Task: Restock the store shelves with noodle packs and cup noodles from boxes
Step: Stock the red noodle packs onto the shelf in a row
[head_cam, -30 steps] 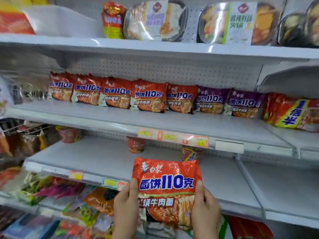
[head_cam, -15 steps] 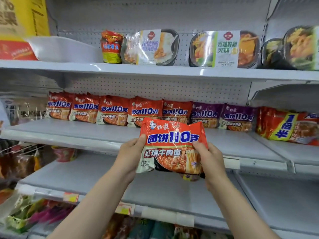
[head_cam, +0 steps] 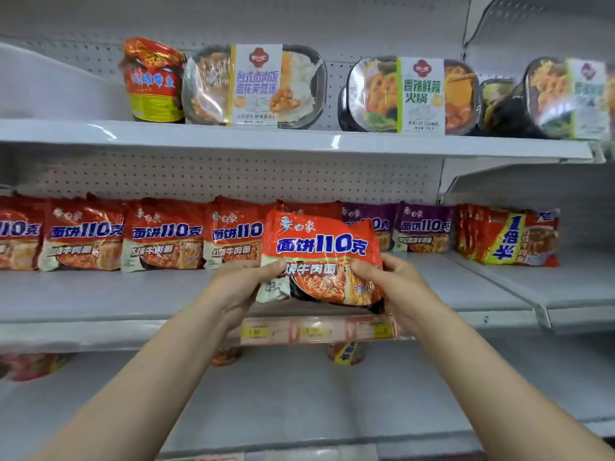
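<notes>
Item: red noodle pack (head_cam: 321,257), one unit, in transit to shelf; held upright, face toward the wearer, long axis running side to side between the two hands and roughly parallel to the shelf edge; top edge tipped slightly back toward the row behind.

Left hand (head_cam: 238,287): fingers curled under and thumb over the pack's lower left corner, gripping it; right hand (head_cam: 396,284): fingers curled round the lower right edge, gripping it likewise; both hands sit at about the same reach, neither plainly nearer the shelf.

Position: pack hangs above the front part of the middle shelf (head_cam: 100,294), not yet set down; whether its bottom edge touches the shelf board cannot be told, since the hands cover it.

Beyond the hands: row of red packs (head_cam: 166,237) standing against the back panel, stretching off to the left of the left hand; the held pack overlaps the right end of that red run; purple packs (head_cam: 422,231) stand behind and right of the right hand; a bundled multi-pack (head_cam: 506,237) further right.

Judgement: destination lies straight ahead of both hands, in front of the last red pack; the move looks to be a short push forward and down, axis kept as it is.

Below the wrists: price-tag strip (head_cam: 316,331); cup noodles (head_cam: 346,352) on the lower shelf.
</notes>
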Available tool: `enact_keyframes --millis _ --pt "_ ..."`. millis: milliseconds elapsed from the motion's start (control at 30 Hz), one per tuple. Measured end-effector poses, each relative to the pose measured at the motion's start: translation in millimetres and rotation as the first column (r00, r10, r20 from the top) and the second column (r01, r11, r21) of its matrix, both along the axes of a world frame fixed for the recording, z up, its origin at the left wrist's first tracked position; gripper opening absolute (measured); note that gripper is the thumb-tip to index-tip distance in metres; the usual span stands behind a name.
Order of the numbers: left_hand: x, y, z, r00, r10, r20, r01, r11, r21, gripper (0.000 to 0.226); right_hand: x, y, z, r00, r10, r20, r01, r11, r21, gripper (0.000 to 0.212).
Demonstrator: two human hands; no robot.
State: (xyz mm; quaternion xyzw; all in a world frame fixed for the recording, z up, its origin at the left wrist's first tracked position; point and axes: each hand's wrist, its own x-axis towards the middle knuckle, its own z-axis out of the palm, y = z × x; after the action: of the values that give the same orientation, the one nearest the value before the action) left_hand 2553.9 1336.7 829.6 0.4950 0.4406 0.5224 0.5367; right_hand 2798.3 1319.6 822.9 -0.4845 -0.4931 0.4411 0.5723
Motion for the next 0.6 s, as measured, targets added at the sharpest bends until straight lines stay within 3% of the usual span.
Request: enact_keyframes --millis 100,200,367,600 --pt "-2.8 24.8 0.4 0.999 -0.034 0.013 0.034 0.999 -0.003 0.049 -1.7 10.8 -2.9 0.999 -0.016 -0.045 0.015 1.000 -0.011 0.050" --pt "2.2 43.2 3.2 0.998 -0.057 -0.015 0.057 0.998 0.002 0.033 -2.9 23.2 -3.7 0.996 -0.068 -0.066 0.068 0.998 0.001 0.062" --pt "11.3 65.4 8.2 0.988 -0.014 -0.151 0.022 0.998 0.053 0.023 1.6 48.2 -7.7 0.991 -0.116 -0.061 0.117 0.993 0.012 0.056" --pt "22.8 103.3 -0.6 0.959 0.090 -0.269 -0.066 0.993 0.099 0.026 13.7 93.3 -4.3 0.990 -0.127 0.063 0.123 0.990 0.072 0.043"
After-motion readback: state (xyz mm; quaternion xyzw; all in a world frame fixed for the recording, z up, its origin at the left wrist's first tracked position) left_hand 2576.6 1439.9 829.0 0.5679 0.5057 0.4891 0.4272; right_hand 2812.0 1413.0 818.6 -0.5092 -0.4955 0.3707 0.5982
